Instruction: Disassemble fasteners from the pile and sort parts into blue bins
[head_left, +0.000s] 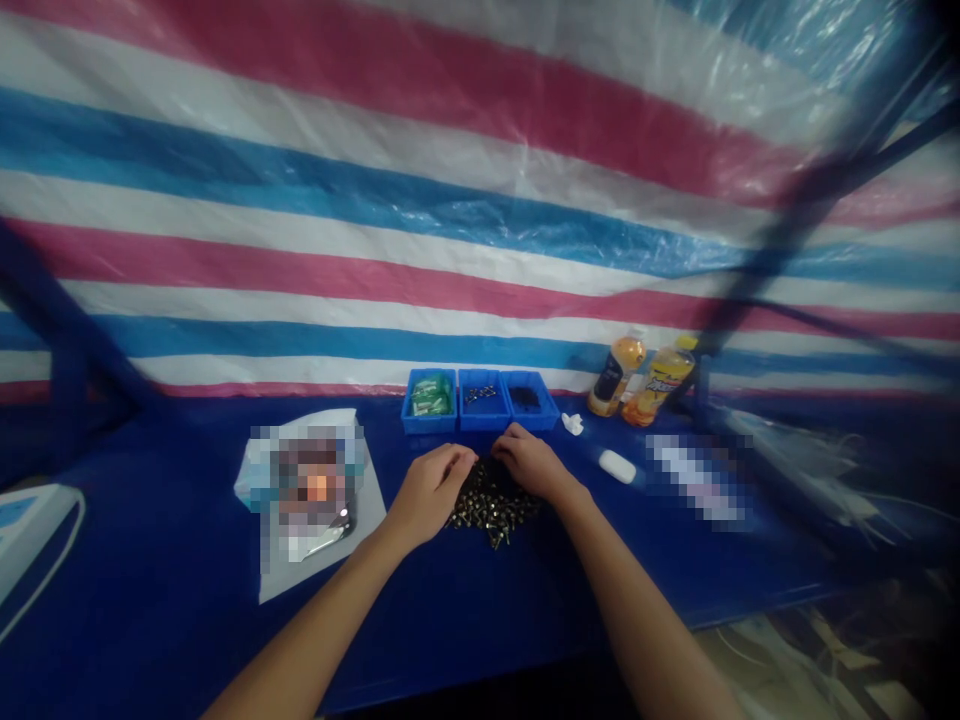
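A heap of small brass-coloured metal pieces [491,510], too small to name exactly, lies on the blue tabletop between my hands, with darker pieces at its far side. My left hand [433,492] is at the heap's left edge, its fingers bent and closed together. Over the far right side of the heap is my right hand [531,464], fingers curled down with their tips pressed together. Whatever either hand pinches is hidden or too small to make out. Just beyond the hands stand three joined blue bins: the left bin [407,424] with green-wrapped packets, the middle bin [480,416] with a few metal pieces, the right bin [551,410] with small black parts.
Two drink bottles [660,385] stand at the back right, near a crumpled tissue [572,424] and a white rounded case [617,466]. On the left lies a paper sheet [360,545] with blurred items. A white device [30,530] with a cable sits far left. Striped sheeting [375,280] hangs behind.
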